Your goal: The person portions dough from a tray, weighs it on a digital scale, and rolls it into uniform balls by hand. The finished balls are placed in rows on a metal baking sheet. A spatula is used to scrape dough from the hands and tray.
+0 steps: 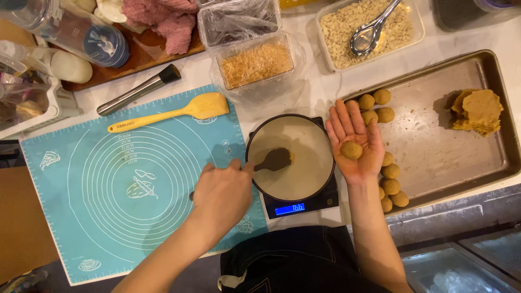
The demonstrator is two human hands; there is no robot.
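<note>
The right hand (354, 142) lies open, palm up and fingers spread, with a small round tan dough ball (351, 150) resting loose in the middle of the palm. It hovers between a round white bowl (304, 179) and a rectangular metal baking tray (434, 157).

The left hand (222, 192) is curled shut around the handle of a dark brown spoon (275, 159) — the spoon's head sits inside the bowl, carrying a bit of tan dough at its tip. The bowl stands on a black digital kitchen scale (298, 207) with a lit blue display.

On the tray, more rolled tan dough balls (389, 186) line its left edge, some above the right hand and some below it, while a rough lump of unshaped tan dough (477, 111) sits well apart at the far right.

Left of the scale a teal silicone baking mat (114, 184) covers the counter (320, 89) — a yellow silicone spatula (173, 112) lies across its top edge, near a steel rolling pin with a black end (138, 89). Beyond stand clear plastic tubs, one of golden crumbs (255, 64) and one of pale chopped nuts with a metal spoon in it (369, 27).
</note>
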